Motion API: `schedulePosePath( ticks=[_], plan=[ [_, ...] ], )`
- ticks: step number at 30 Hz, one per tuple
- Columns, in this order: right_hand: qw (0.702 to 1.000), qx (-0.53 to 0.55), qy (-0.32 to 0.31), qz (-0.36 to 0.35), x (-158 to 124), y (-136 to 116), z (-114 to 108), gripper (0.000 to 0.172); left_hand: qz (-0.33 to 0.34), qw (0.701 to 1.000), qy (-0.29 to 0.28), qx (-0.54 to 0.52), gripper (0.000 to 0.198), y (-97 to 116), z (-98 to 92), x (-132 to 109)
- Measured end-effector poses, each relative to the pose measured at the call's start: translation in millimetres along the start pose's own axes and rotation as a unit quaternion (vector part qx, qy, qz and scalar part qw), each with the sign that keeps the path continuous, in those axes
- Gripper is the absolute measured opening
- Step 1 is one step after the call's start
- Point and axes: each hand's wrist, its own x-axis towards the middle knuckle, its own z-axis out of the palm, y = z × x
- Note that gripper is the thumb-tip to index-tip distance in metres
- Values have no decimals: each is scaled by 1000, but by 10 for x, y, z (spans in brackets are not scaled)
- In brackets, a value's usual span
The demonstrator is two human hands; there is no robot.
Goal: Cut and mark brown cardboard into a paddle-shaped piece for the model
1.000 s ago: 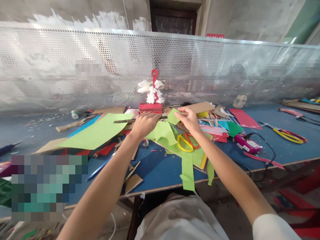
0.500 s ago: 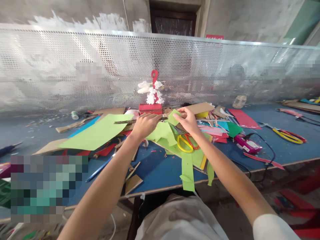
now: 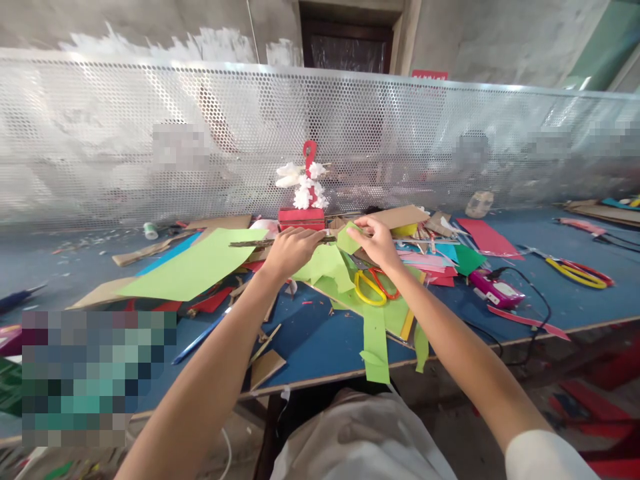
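Observation:
My left hand (image 3: 296,252) is closed over a bundle of thin brown sticks (image 3: 247,244), whose ends stick out on its left. In my right hand (image 3: 377,243) a small cut piece of light green paper (image 3: 345,239) is pinched between thumb and fingers, close to the sticks. Below both hands lie more green paper scraps (image 3: 325,263) and scissors with yellow and orange handles (image 3: 370,290). Just behind my left hand stands a red box (image 3: 301,218) with a red hooked stem and white flowers (image 3: 302,195).
A large green sheet (image 3: 195,263) lies to the left, near a blue pen (image 3: 200,337). Pliers with yellow and red handles (image 3: 575,272), a purple device with a black cord (image 3: 497,290) and coloured paper are on the right. A perforated metal screen (image 3: 225,147) runs along the back.

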Motion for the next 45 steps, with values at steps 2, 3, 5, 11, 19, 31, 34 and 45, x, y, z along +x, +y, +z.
schedulePosePath(
  ticks=[2, 3, 5, 11, 19, 31, 34, 45],
  plan=[
    [1000, 12, -5, -4, 21, 23, -17, 46, 0, 1000, 6, -5, 35, -12, 8, -6],
    [1000, 18, -7, -8, 27, 29, -23, 47, 0, 1000, 8, -6, 34, -17, 11, -8],
    [999, 27, -8, -16, 31, 31, -31, 47, 0, 1000, 10, -8, 33, -25, 13, -10],
    [1000, 13, -14, -20, 27, 52, -39, 46, -2, 1000, 16, 6, 33, -54, 9, -16],
    [993, 57, -104, -5, 49, 103, -99, 40, -35, 999, 15, -14, 31, -118, -3, -41],
    [996, -38, -75, -24, -75, -118, 2, 48, -33, 999, 9, -8, 34, -45, -38, -6],
    [998, -51, -36, -19, -71, -132, 38, 52, -14, 1000, 13, 14, 33, 1, -62, 18],
    [1000, -5, -2, -15, -21, -68, 4, 57, 0, 1000, 6, 19, 31, 22, -70, 33]
  ],
)
